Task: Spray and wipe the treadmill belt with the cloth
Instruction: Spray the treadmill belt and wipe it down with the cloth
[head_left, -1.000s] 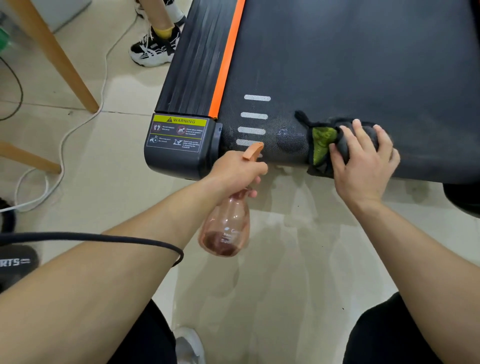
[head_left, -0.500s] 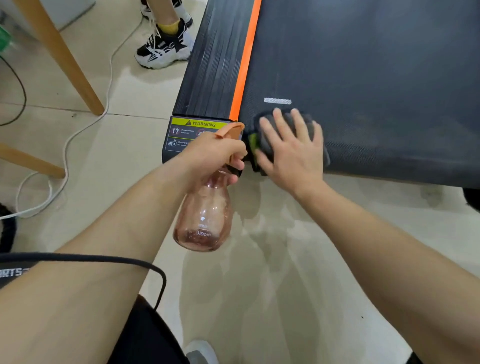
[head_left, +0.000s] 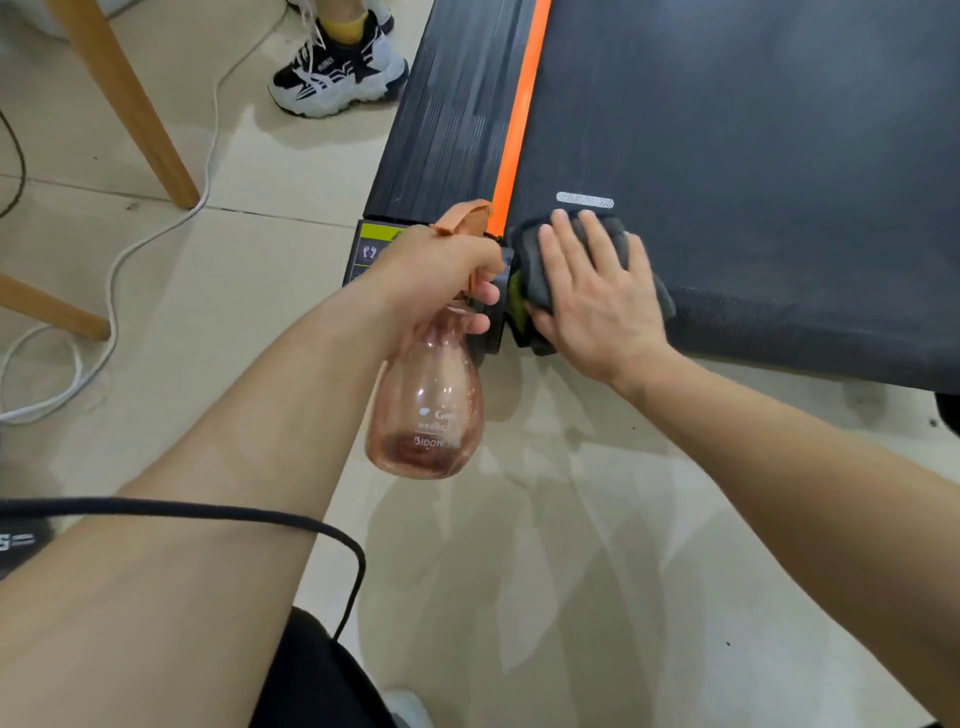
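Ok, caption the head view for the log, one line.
Right hand presses a grey cloth on the treadmill belt by the orange stripe; left hand holds a pink spray bottle beside it.

Bright, even light; soft shadows and pale glare on the floor (head_left: 571, 519), edges bent wide-angle.

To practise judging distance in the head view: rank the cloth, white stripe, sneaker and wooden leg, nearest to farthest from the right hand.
1. cloth, directly under the right hand.
2. white stripe, just ahead of it.
3. sneaker, on the floor, far left.
4. wooden leg, farther left.
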